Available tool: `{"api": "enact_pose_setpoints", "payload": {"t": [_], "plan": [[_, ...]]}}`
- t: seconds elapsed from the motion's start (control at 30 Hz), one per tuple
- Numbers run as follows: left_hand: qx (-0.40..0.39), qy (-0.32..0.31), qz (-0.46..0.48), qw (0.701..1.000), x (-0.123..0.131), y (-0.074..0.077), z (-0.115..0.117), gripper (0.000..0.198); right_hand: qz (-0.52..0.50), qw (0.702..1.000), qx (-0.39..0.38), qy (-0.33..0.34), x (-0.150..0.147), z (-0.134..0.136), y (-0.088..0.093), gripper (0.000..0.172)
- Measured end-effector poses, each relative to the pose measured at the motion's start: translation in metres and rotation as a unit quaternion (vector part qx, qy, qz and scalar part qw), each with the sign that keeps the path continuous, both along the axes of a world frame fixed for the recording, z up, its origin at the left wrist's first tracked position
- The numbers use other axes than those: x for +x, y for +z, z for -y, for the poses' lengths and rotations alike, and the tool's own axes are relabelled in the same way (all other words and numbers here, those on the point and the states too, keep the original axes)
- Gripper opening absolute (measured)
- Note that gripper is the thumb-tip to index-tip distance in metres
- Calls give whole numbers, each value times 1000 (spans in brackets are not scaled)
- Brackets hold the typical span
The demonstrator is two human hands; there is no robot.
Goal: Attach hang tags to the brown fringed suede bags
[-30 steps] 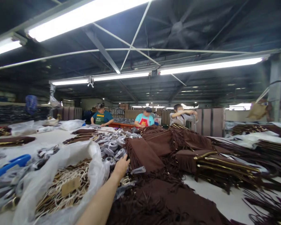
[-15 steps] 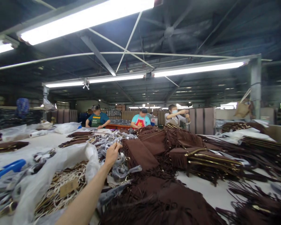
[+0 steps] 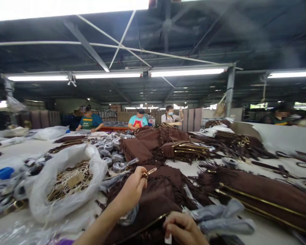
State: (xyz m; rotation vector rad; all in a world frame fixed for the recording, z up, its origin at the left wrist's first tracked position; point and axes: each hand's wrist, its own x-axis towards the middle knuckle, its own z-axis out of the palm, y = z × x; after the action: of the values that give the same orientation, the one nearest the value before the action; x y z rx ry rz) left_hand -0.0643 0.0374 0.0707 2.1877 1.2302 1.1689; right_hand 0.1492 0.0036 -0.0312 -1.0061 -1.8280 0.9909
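Head view: gold clasp [image 3: 151, 172] lifted over brown bag [image 3: 158, 202]

The left hand [image 3: 134, 187] has its grip clamped on the clasp, raised toward the bag's far edge. The right hand [image 3: 182, 227] has its grip pinched on a white tag [image 3: 168, 239] beside the near zip. Pale worktop [image 3: 90, 205] leaves a lane between bag and plastic sack [image 3: 39, 192].

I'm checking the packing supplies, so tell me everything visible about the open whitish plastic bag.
The plastic bag is whitish, translucent, thin-looking and crinkled. It sits on the table, left of the left hand, mouth gaping, its crumpled rim standing unevenly. Inside lies a tangle of pale and brownish cords, a tan tag on top. Grey wrapped pieces lie close on both sides; contact is unclear. Neither that hand nor the right hand touches it.
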Motion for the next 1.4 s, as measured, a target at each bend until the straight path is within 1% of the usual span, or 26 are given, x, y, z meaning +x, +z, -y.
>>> {"api": "enact_pose_setpoints", "payload": {"t": [0.07,0.1,0.17,0.23,0.3,0.47,0.57,0.63,0.7,0.77,0.83,0.9,1.0,1.07,1.1,1.17,1.23,1.27,1.33,1.4], "plan": [[-20,13,3,1000,13,-17,13,15,-76,994,-77,20,-8,4,14,41],[-26,15,12,999,19,-24,16,17,-105,989,-105,20,-12,5,21,41],[-27,10,29,999,29,-34,20,20,-133,983,-124,9,-20,9,34,41],[-18,-2,34,999,35,-39,21,25,-149,981,-127,-3,-24,10,41,41],[-8,-6,32,999,39,-43,21,29,-159,979,-127,-8,-26,9,41,42],[19,-1,11,1000,39,-52,20,30,-183,972,-145,-6,-24,6,32,45],[15,-6,-19,1000,39,-56,22,31,-191,971,-141,-5,-25,4,30,49],[7,-5,-48,999,40,-56,25,31,-195,971,-135,-5,-27,3,30,53],[3,-1,-75,997,41,-53,30,30,-202,971,-126,-6,-28,2,28,56],[-5,-10,-89,996,42,-48,35,27,-217,969,-115,-12,-29,1,26,57],[-17,-31,-76,996,44,-43,38,25,-234,966,-106,-18,-30,-1,24,59],[-35,-37,-39,998,47,-42,39,27,-232,968,-91,-30,-32,-2,23,60],[-52,-15,23,998,53,-47,35,31,-210,974,-63,-54,-32,-1,21,58],[-45,0,51,998,56,-54,28,31,-179,979,-33,-95,-31,4,18,51],[-36,8,63,997,57,-58,23,30,-157,980,-11,-126,-29,9,15,44],[-17,17,85,996,56,-64,14,30,-101,974,60,-193,-25,20,6,33],[-8,11,112,994,55,-69,6,31,-70,963,122,-230,-20,32,-4,29],[-6,5,125,992,54,-70,5,31,-64,961,142,-230,-18,38,-8,29],[2,1,137,991,53,-68,6,30,-50,964,161,-204,-14,49,-11,25],[12,2,135,991,52,-64,14,28,-30,974,159,-160,-12,57,-4,22]]}}
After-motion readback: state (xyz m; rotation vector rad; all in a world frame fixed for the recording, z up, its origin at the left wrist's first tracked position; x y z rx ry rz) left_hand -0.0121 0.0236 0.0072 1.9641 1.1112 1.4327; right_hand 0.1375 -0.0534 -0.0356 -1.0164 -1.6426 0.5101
